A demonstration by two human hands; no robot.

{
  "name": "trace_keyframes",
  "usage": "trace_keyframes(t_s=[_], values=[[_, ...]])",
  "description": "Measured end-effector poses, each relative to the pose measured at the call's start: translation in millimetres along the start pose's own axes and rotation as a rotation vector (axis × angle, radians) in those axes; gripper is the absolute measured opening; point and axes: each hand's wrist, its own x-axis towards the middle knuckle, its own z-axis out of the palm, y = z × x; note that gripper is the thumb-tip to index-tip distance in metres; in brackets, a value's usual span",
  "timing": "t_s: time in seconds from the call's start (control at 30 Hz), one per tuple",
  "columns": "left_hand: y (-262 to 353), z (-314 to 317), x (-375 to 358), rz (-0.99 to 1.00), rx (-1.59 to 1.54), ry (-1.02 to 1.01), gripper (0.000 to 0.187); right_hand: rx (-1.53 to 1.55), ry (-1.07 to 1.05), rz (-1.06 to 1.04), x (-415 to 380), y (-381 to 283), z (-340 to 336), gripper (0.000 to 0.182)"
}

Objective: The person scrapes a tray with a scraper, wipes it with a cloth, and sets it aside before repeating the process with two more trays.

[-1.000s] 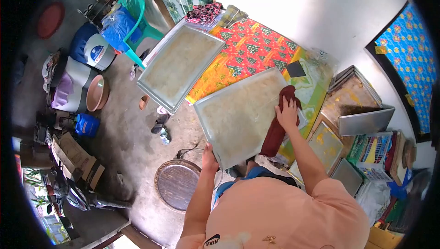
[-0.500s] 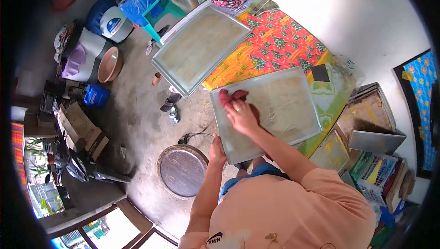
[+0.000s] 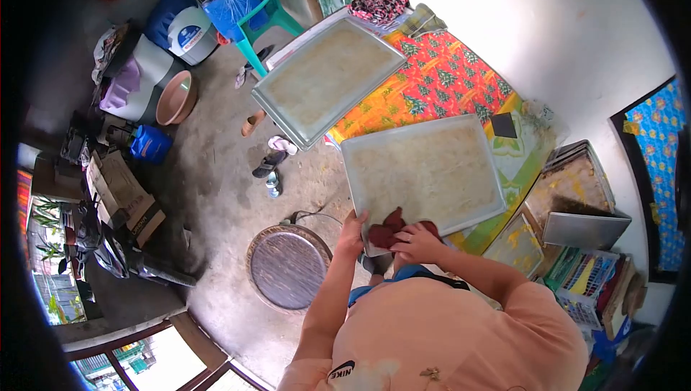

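Cloth (image 3: 389, 231), dark maroon and bunched into soft, uneven folds, has just come from the far-left part of the nearer sheet pan (image 3: 425, 168) to its near-left edge, close to the person's body, and the right hand (image 3: 417, 244) has drawn back with it. That leaves the pan's broad middle uncovered, and it brings the two hands close together at one end. The left hand (image 3: 350, 232) has its grip clamped on the pan's near-left rim, thumb uppermost; the right hand lies over the cloth, though whether its grip closes on the folds or merely presses them down, I cannot tell. The pan is a shallow rectangle with rounded corners and a narrow raised rim, its dull metal mottled grey and beige. Its far-right part lies over the counter (image 3: 450, 78), while the near-left part juts out above the concrete floor (image 3: 216, 196). Farther off, a second sheet pan (image 3: 331, 78) of like shape lies aslant across the counter's left side, its rim paler than its cloudy face. Between and beyond them spreads a smooth covering printed with green trees on red and orange. A round stool (image 3: 288, 267) stands below, its dark top streaked and worn inside a rough brown rim.
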Motion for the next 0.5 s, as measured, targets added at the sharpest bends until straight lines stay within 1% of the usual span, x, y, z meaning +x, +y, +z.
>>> trace_keyframes(t_s=[0.07, 0.13, 0.2, 0.3, 0.4, 0.5], values=[[2, 3, 1, 0.07, 0.078, 0.011, 0.032, -0.075, 0.079, 0.1, -16, 8, -12, 0.018], [-1, 0, 4, 0.195, 0.157, 0.112, 0.027, -0.172, 0.154, 0.238, -28, 17, -27, 0.013], [6, 1, -5, 0.297, 0.228, 0.197, 0.022, -0.268, 0.22, 0.504, -37, 24, -41, 0.012], [44, 18, -54, 0.388, 0.094, 0.233, 0.018, -0.232, 0.414, 0.8, -47, 31, -62, 0.012], [71, -24, -61, 0.495, 0.134, 0.222, 0.014, -0.014, 0.703, 0.932, -37, 18, -79, 0.01], [104, -44, -78, 0.575, 0.089, 0.242, 0.013, 0.116, 0.78, 0.85, -15, 8, -80, 0.014]])
